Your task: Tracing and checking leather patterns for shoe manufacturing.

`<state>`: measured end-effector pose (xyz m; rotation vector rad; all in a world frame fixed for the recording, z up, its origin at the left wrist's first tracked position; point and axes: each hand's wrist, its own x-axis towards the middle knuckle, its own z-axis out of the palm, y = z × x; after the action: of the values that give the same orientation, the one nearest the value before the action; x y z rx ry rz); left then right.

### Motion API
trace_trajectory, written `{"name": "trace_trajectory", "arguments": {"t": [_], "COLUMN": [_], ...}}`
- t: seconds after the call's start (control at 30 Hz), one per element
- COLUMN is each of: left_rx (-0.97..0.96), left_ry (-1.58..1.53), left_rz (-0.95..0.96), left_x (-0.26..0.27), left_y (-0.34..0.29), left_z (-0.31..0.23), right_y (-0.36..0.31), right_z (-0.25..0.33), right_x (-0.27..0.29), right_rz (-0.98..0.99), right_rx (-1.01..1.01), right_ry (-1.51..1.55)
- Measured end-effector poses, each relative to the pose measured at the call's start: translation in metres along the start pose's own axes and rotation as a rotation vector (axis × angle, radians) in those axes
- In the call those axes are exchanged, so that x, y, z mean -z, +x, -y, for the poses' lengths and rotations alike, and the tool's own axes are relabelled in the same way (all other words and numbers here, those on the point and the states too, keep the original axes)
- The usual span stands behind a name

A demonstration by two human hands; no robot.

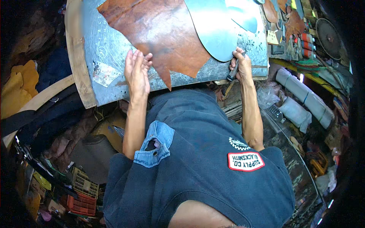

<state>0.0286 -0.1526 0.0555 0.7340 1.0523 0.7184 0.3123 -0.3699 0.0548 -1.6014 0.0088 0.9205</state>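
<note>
A brown leather hide (171, 41) with a jagged lower edge lies on the grey, scratched tabletop (110, 45). Over its right part rests a smooth, shiny blue-grey sheet (215, 30) with a rounded outline. My left hand (137, 70) is at the hide's lower left edge, palm turned up, its fingers loosely stretched and holding nothing. In my right hand (242, 65) is a short dark-handled tool (234, 70), gripped beside the rounded end of the sheet. What kind of tool it is cannot be made out. My right fingertips are close to the sheet's edge; whether they touch it is unclear.
A smaller shiny piece (243, 17) lies at the table's upper right. Wooden edging (81, 64) borders the left side. Wrapped rolls (304, 97) and a round fan (328, 38) are on the right. Plastic crates (82, 203) and leather scraps (19, 87) sit on the left.
</note>
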Motion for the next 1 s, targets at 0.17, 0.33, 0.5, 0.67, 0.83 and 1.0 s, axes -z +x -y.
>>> {"name": "trace_trajectory", "arguments": {"t": [0.17,0.33,0.5,0.67,0.83,1.0], "left_rx": [0.31,-0.363,-0.24,-0.031,0.01,-0.307], "left_ry": [0.094,0.698,0.155,-0.103,0.537,0.981], "left_rz": [0.303,-0.033,-0.11,-0.161,0.031,-0.09], "left_x": [0.007,-0.006,-0.021,0.012,0.022,0.059], "left_y": [0.046,0.04,0.034,0.063,0.091,0.15], "left_z": [-0.012,-0.011,-0.009,-0.007,-0.024,-0.058], "right_y": [0.002,0.003,0.001,-0.008,-0.054,-0.094], "right_z": [0.001,0.003,0.01,0.005,0.013,0.005], "right_x": [-0.002,-0.001,-0.01,0.004,0.04,0.093], "right_rz": [0.027,0.037,-0.04,-0.01,-0.025,-0.107], "right_rx": [-0.016,-0.023,-0.03,-0.041,-0.073,-0.191], "right_ry": [-0.046,-0.04,-0.089,0.01,0.012,-0.105]}}
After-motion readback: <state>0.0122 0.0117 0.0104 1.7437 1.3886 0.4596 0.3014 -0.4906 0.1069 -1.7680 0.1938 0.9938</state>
